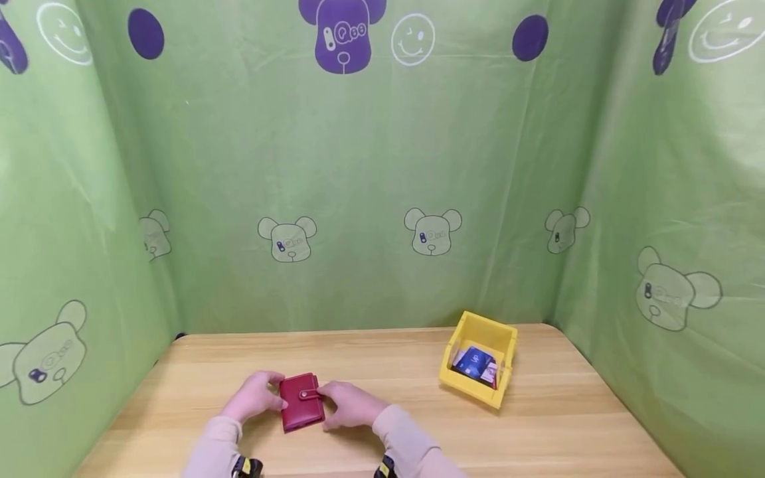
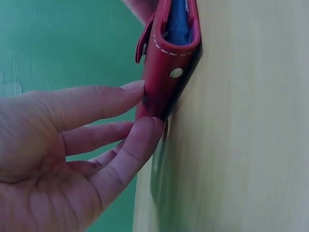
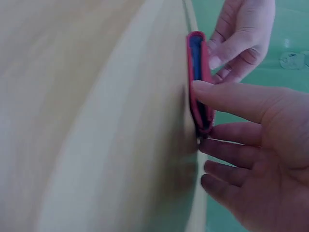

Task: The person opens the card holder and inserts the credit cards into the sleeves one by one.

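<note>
A red leather card holder (image 1: pixel 301 410) lies on the wooden table between both hands, its snap strap (image 1: pixel 309 394) fastened on the right side. My left hand (image 1: pixel 255 396) holds it by the spine; in the left wrist view, thumb and forefinger pinch the spine (image 2: pixel 157 92) near a metal stud. From the other side my right hand (image 1: pixel 352 403) grips the strap edge, thumb at the near corner and fingers by the strap. Blue inner leaves (image 2: pixel 178 24) show between the covers in the left wrist view.
A yellow bin (image 1: pixel 505 382) stands at the table's back right, with a blue card (image 1: pixel 474 362) and other small cards inside. Green printed curtains (image 1: pixel 358 285) enclose the table (image 1: pixel 568 411) at the back and both sides.
</note>
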Tool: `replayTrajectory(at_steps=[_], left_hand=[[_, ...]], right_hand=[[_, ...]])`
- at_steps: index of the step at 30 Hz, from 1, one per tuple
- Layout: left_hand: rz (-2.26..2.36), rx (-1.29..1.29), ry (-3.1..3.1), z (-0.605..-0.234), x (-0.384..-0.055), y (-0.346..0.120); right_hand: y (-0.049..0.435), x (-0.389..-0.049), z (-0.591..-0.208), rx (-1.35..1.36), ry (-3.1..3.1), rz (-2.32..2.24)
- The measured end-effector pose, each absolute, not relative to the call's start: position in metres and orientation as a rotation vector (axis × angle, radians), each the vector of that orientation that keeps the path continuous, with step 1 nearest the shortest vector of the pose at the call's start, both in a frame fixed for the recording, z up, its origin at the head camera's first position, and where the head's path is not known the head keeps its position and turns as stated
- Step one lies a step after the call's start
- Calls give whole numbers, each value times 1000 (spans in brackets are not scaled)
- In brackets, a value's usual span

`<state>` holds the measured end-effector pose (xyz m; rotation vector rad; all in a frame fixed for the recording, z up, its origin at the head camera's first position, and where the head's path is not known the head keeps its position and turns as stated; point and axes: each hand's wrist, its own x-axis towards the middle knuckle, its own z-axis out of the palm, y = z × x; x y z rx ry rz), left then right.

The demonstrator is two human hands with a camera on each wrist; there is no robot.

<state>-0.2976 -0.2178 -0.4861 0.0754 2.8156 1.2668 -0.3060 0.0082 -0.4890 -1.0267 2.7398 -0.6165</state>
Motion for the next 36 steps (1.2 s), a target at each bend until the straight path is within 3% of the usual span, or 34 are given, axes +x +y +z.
replayTrajectory(at_steps=[36], left_hand=[[1270,543,2688,-484,-298,-73]], right_hand=[[151,-256,-465,-857,2799,-414]])
